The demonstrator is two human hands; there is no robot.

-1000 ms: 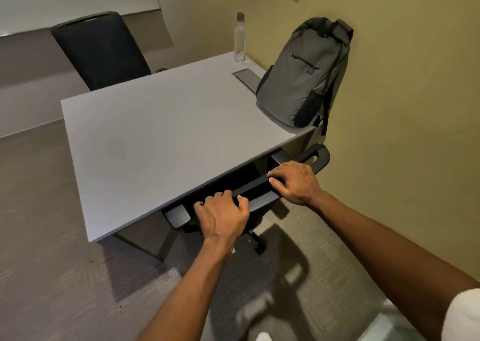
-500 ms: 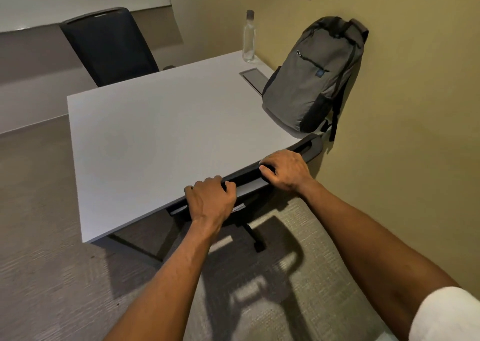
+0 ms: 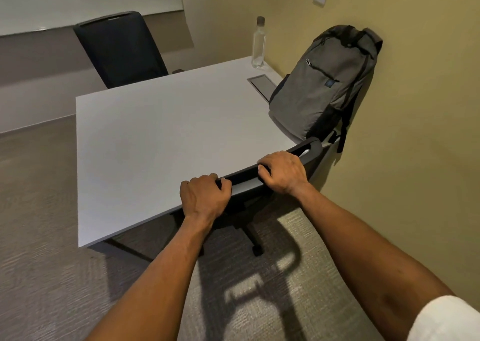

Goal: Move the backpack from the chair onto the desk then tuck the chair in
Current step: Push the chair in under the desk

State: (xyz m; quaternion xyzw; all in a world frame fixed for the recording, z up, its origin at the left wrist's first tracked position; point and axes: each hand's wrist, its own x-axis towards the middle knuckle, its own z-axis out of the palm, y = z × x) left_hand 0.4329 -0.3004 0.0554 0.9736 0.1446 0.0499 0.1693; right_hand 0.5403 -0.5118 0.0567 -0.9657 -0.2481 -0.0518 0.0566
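A grey backpack [image 3: 324, 83] stands upright on the right end of the white desk [image 3: 161, 132], leaning against the yellow wall. A black office chair [image 3: 244, 178] is pushed under the desk's near edge; only the top of its backrest and part of its base show. My left hand [image 3: 204, 196] grips the backrest's top rim on the left. My right hand [image 3: 283, 174] grips the same rim further right.
A second black chair [image 3: 122, 49] stands at the desk's far side. A clear water bottle [image 3: 259, 43] and a grey cable hatch [image 3: 261, 84] are on the desk near the wall. The yellow wall [image 3: 415, 132] runs close along the right. Carpet covers the floor.
Both hands have pushed the chair forward, so its backrest now sits at the desk's edge with the seat hidden underneath. The backpack has not moved.
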